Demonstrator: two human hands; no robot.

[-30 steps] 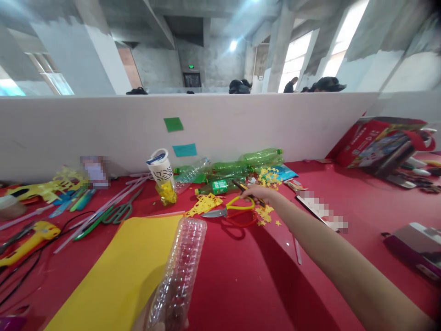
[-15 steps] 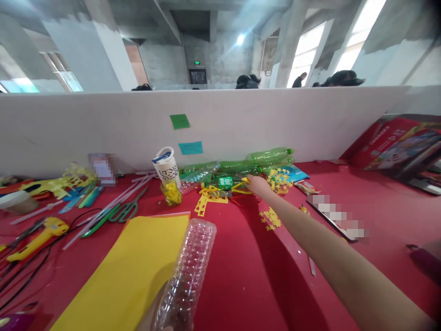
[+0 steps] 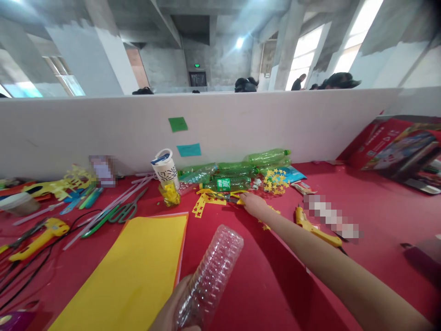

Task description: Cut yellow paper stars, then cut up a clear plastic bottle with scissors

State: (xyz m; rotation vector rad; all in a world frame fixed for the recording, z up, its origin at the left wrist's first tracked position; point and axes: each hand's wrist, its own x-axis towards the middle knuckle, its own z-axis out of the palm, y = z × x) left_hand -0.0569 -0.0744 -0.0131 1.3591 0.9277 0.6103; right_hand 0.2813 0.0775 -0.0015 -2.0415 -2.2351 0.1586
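My left hand, partly cut off by the lower edge, is closed around a clear ribbed plastic bottle, its base tilted up and away from me. My right hand reaches to the middle of the red table, fingers closed on a yellow-handled tool whose exact kind I cannot make out. Just left of that tool lies a yellow card strip with star cut-outs. Behind it rests a green bottle with a label. Loose yellow stars are piled beyond my right hand.
Yellow paper sheets lie left of the bottle. Green-handled scissors, a yellow glue gun and a white cup stand or lie farther left. Another glue gun is beside my right forearm. A white partition closes off the back.
My right hand has come down and slightly toward me with the yellow-handled tool. The clear bottle in my left hand has shifted right and leans more to the right. The right-side glue gun is now uncovered.
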